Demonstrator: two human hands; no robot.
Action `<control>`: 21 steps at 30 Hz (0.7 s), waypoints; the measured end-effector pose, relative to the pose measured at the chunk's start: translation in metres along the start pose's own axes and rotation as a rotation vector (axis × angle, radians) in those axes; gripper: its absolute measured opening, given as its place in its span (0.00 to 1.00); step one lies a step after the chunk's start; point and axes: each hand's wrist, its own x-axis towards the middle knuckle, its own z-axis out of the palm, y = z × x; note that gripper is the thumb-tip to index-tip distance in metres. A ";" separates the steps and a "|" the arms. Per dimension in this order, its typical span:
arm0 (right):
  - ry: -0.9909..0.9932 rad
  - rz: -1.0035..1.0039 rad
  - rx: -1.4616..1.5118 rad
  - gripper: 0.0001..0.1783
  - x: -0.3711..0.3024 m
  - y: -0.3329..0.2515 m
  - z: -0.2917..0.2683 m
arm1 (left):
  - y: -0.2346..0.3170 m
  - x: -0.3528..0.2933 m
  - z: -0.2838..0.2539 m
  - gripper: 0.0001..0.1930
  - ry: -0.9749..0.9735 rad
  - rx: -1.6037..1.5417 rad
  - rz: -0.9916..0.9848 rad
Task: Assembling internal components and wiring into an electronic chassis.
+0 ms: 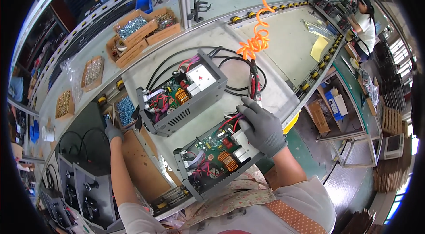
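My right hand (263,130), in a grey glove, is closed over the far right end of an open-topped electronic unit (221,154). Its grey metal case holds a green circuit board, a copper-wound coil, white blocks and red and purple wires. Part of that end lies hidden under the glove. Off to the left, my left hand (113,132), also gloved, reaches down at a small parts bin (107,118); its fingertips are too small and partly hidden to read. A second open unit (183,94), much like the first, sits just beyond on the metal tray (164,145).
A coiled orange air hose (256,41) hangs down to a red and black tool (253,83) beside looped black cable. Blue fasteners (126,110) fill a bin near my left hand. Cardboard boxes of screws (132,28) stand farther left. Grey covers (88,189) lie lower left. Another person (365,28) works far right.
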 end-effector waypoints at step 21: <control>-0.038 0.036 -0.036 0.20 -0.004 0.001 0.002 | 0.023 0.050 0.008 0.11 0.010 0.296 -0.015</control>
